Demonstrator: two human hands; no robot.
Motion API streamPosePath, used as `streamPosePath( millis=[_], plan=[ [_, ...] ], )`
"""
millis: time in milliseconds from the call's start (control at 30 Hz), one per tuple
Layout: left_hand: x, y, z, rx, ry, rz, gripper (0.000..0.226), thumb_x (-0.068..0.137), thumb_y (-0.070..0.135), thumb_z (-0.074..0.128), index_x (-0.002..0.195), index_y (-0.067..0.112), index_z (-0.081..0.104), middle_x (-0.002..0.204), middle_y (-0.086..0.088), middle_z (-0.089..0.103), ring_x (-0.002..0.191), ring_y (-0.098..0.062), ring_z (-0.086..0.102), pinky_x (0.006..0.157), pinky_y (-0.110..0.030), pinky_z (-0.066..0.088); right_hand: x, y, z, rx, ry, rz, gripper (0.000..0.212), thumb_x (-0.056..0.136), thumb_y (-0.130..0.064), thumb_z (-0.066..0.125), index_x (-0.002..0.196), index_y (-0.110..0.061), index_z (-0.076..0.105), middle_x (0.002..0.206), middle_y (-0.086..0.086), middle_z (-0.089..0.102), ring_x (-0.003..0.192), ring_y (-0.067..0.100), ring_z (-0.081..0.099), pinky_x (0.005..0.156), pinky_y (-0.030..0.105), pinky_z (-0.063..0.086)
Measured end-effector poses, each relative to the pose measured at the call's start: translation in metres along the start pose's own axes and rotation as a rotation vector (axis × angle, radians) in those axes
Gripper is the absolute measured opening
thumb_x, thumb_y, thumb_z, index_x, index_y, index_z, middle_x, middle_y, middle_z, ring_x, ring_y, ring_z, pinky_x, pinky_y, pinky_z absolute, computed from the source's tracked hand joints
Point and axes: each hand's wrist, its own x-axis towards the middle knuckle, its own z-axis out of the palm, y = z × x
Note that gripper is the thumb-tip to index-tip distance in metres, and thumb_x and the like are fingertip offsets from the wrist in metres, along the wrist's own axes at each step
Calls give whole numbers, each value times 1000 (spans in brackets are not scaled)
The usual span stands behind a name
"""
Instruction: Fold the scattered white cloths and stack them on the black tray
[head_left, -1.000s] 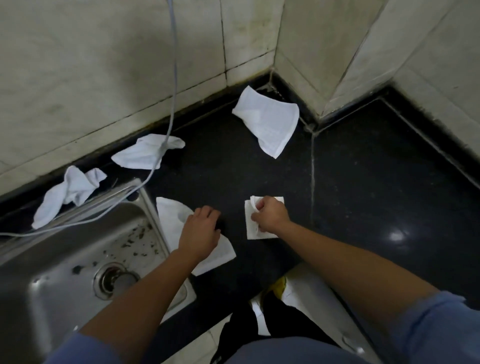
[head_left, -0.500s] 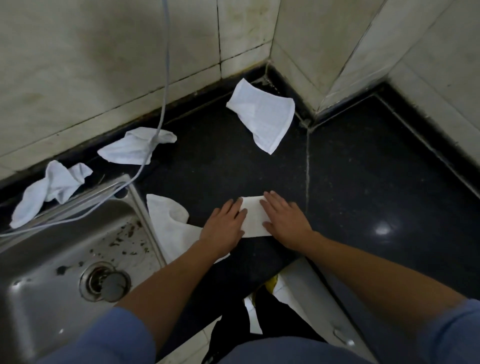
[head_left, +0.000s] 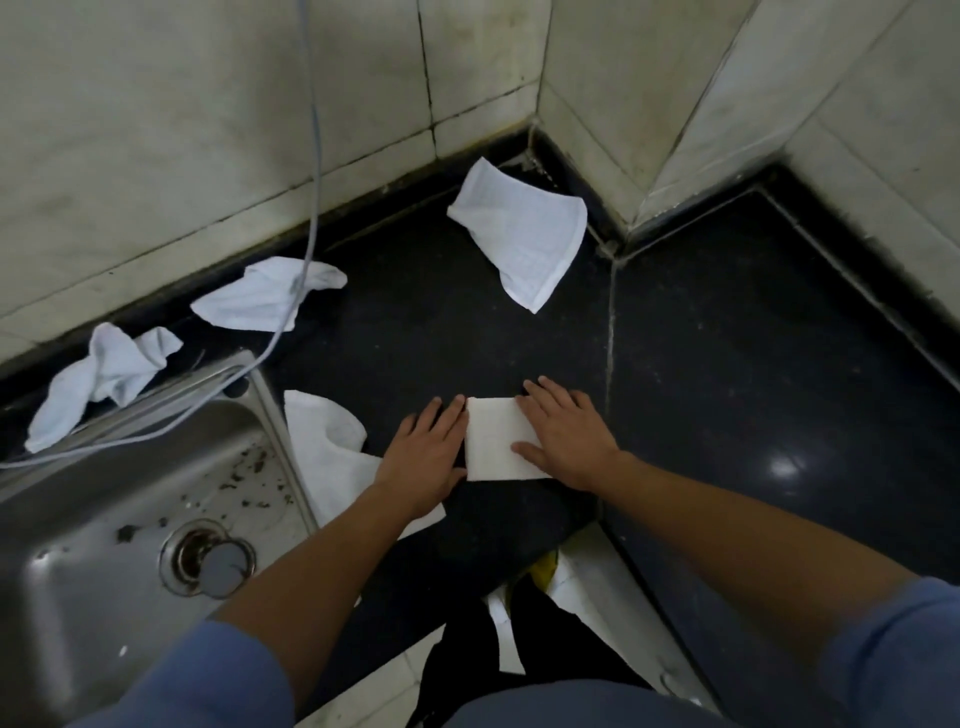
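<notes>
Pressing down near the front edge of the black counter (head_left: 727, 364), both hands flank the folded cloth (head_left: 493, 441), a small white rectangle lying flat. The right hand (head_left: 569, 441) lies palm-down on the rectangle's right side, fingers straight and close together and thumb spread across the fabric, probably to flatten the crease and stop the layers springing open. The left hand (head_left: 423, 457) lies flat on the counter with straight, closed fingers along the rectangle's left edge, seemingly squaring it. Its heel rests on a spread cloth (head_left: 322, 441) lying along the right rim of the sink (head_left: 78, 519). Neither hand grips anything.

Farther back, a crumpled cloth (head_left: 265, 301) sits near the counter's back edge. A grey cable (head_left: 311, 156) hangs down the tiled wall, crosses over it and runs on toward the sink. A twisted cloth (head_left: 98, 379) lies at the back left, behind the sink's rim. An open cloth (head_left: 519, 239) lies in the back corner where the walls meet.

That makes five white cloths, one folded and four waiting, plus two hands, one sink and one cable. No black tray can be told apart from the dark counter, so the stacking place is unclear. With only one cloth folded, the task looks to be at an early stage.
</notes>
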Motion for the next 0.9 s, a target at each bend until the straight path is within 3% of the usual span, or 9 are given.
streamPosePath(
  millis=[100, 233, 333, 433, 567, 633, 767, 900],
  plan=[
    [-18, 0, -4, -59, 75, -90, 64, 95, 38, 48, 150, 17, 20, 160, -3, 4, 146, -24, 10, 116, -42, 20, 27, -8, -20, -11, 59, -70, 63, 94, -52, 44, 147, -20, 30, 149, 6, 34, 135, 24, 33, 107, 42, 30],
    [-49, -3, -4, -93, 143, -192, 54, 95, 34, 49, 144, 17, 34, 158, -5, 17, 143, -25, 21, 114, -39, 22, 57, -20, -28, 2, -141, -29, 60, 86, -43, 62, 135, -18, 40, 127, 8, 55, 115, 26, 52, 97, 43, 39],
    [-68, -5, -3, -130, 191, -249, 51, 93, 31, 51, 140, 17, 41, 154, -6, 29, 138, -24, 30, 110, -37, 27, 64, -23, -29, 136, -271, 8, 44, 87, -32, 63, 125, -16, 48, 118, 8, 59, 104, 24, 58, 84, 34, 45],
    [-82, -9, -5, -168, 211, -298, 49, 94, 32, 50, 140, 19, 42, 149, -3, 37, 135, -22, 34, 109, -35, 27, 59, -22, -28, 257, -302, 26, 43, 86, -31, 65, 124, -14, 53, 119, 6, 58, 103, 24, 58, 80, 32, 48],
    [-86, -16, -12, -141, 209, -269, 42, 94, 33, 48, 135, 20, 46, 136, -1, 49, 124, -20, 44, 103, -32, 33, 31, -14, -31, 373, -200, 28, 18, 81, -27, 68, 95, -23, 57, 93, -3, 57, 83, 17, 56, 63, 28, 41],
    [-83, -19, -19, -146, 183, -213, 35, 95, 32, 46, 128, 19, 50, 125, -2, 55, 114, -20, 52, 96, -32, 40, 10, -10, -35, 408, -113, 50, 18, 79, -26, 68, 86, -25, 51, 82, -5, 54, 78, 18, 56, 58, 28, 39],
    [-71, -17, -32, -130, 164, -53, 28, 95, 30, 46, 118, 16, 53, 112, -3, 61, 100, -21, 58, 82, -34, 47, -40, -7, -40, 425, 62, 184, 19, 80, -34, 66, 87, -27, 50, 85, 1, 60, 79, 24, 60, 61, 30, 42],
    [-63, 1, -46, -31, 169, 146, 27, 94, 31, 46, 117, 18, 53, 110, -2, 60, 99, -22, 59, 80, -34, 45, -103, -9, -41, 423, 223, 365, 24, 84, -42, 63, 99, -25, 54, 93, 4, 63, 86, 27, 60, 64, 31, 39]
  ],
)
